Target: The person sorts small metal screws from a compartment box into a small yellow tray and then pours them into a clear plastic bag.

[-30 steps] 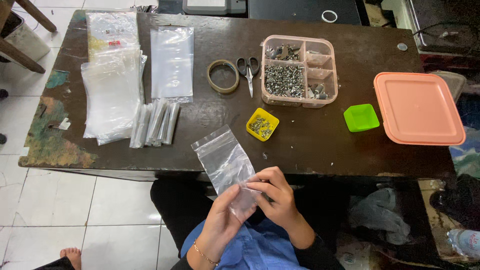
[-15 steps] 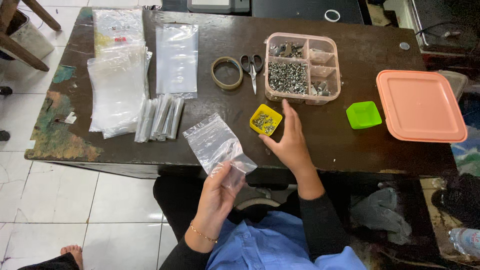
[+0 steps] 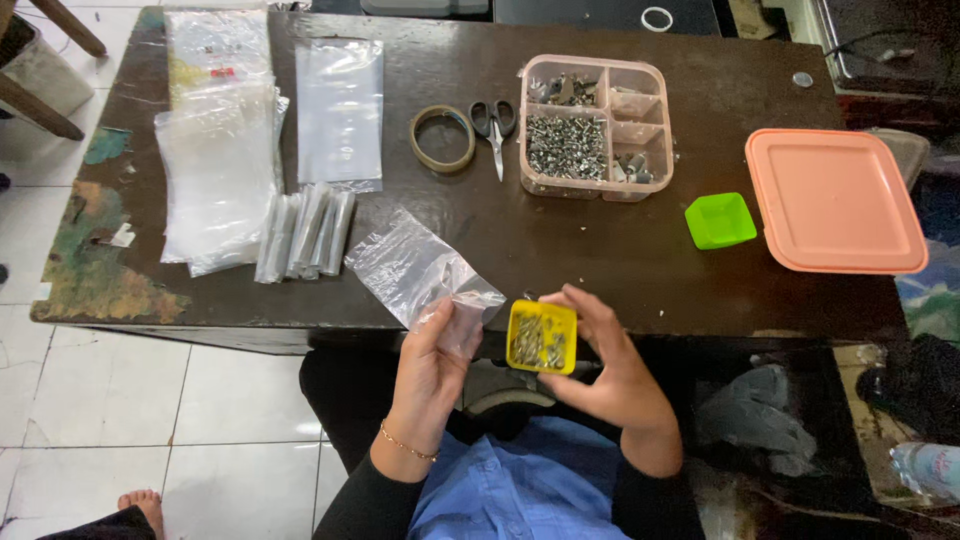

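My left hand (image 3: 428,375) grips the mouth end of a small clear plastic bag (image 3: 415,268), which lies partly over the front edge of the dark wooden table (image 3: 600,240). In my right hand (image 3: 612,372) is a small yellow square cup (image 3: 541,337) filled with little metal screws, held just off the table's front edge, right beside the bag's opening. Both hands are close together above my lap.
A pink compartment box (image 3: 596,128) of screws stands at the back, with scissors (image 3: 494,125) and a tape ring (image 3: 441,139) to its left. A green cup (image 3: 720,220) and pink lid (image 3: 835,200) lie right. Stacks of clear bags (image 3: 215,175) and filled packets (image 3: 305,232) lie left.
My right hand reached out to the yellow cup on the table, picked it up and brought it back beside the bag. The left hand kept hold of the bag.
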